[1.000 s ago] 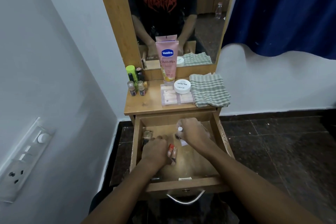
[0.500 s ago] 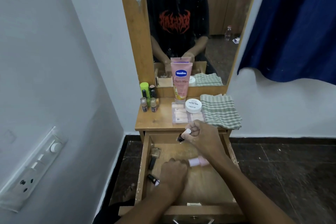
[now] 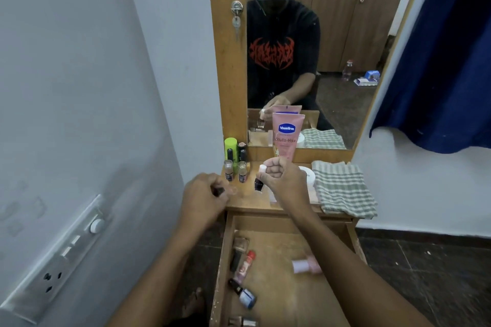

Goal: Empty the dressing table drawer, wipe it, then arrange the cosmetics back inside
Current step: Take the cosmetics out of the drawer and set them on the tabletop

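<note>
The wooden drawer [image 3: 273, 221] stands pulled out below the dressing table top [image 3: 249, 200]. Several small cosmetics lie along its left side, among them a red-capped tube [image 3: 245, 264] and a blue-capped bottle [image 3: 245, 297], and a pink bottle [image 3: 305, 266] lies to the right. My right hand [image 3: 284, 179] is over the table top and grips a small dark bottle with a white cap [image 3: 259, 180]. My left hand [image 3: 204, 199] hovers at the table's left front corner, fingers curled round a small dark item [image 3: 219, 191] that is blurred.
On the table top stand a pink Vaseline tube [image 3: 287, 138], a green tube with small bottles [image 3: 233, 162], a white jar [image 3: 308, 172] and a folded green checked cloth [image 3: 342, 188]. A mirror rises behind. A wall with a switch panel [image 3: 61, 255] is on the left.
Both hands have risen out of the drawer to the table top, each carrying a small item. The camera has tilted upward.
</note>
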